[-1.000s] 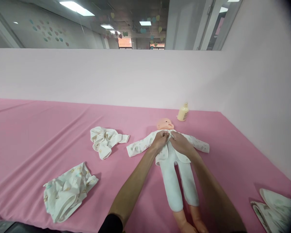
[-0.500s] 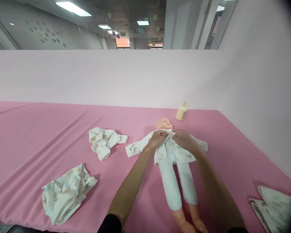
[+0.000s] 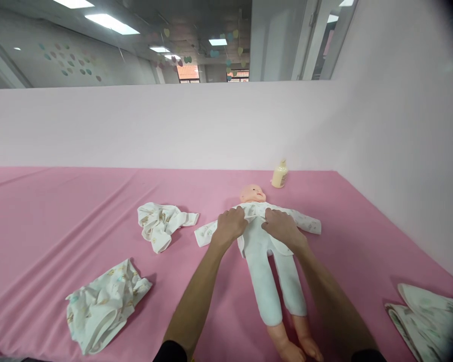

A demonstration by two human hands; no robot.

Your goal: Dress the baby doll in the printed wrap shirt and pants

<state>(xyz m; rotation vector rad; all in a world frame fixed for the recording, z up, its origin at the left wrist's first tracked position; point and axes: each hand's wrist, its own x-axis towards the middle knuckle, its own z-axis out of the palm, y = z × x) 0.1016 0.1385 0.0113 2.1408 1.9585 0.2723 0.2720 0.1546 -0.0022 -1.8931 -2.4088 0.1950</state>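
A baby doll (image 3: 264,281) lies on its back on the pink sheet, head away from me and feet toward me. It wears a white printed baby jacket (image 3: 305,222), sleeves spread to both sides and the front parted over its white body. My left hand (image 3: 231,223) is closed on the jacket's left front edge at the chest. Opposite it, my right hand (image 3: 281,226) grips the right front edge with curled fingers. A gap between the two hands shows the doll's chest. My fingertips and the cloth inside them are partly hidden.
A pump bottle (image 3: 280,175) stands beyond the doll's head, near the pale wall (image 3: 154,125). Crumpled printed baby clothes (image 3: 162,221) and a folded printed garment (image 3: 105,306) lie at left on the pink sheet (image 3: 166,183). Folded cloth (image 3: 426,317) sits at the lower right.
Both hands have moved from the doll's neckline down to its chest and slightly apart, drawing the jacket fronts open. The view has tilted slightly upward.
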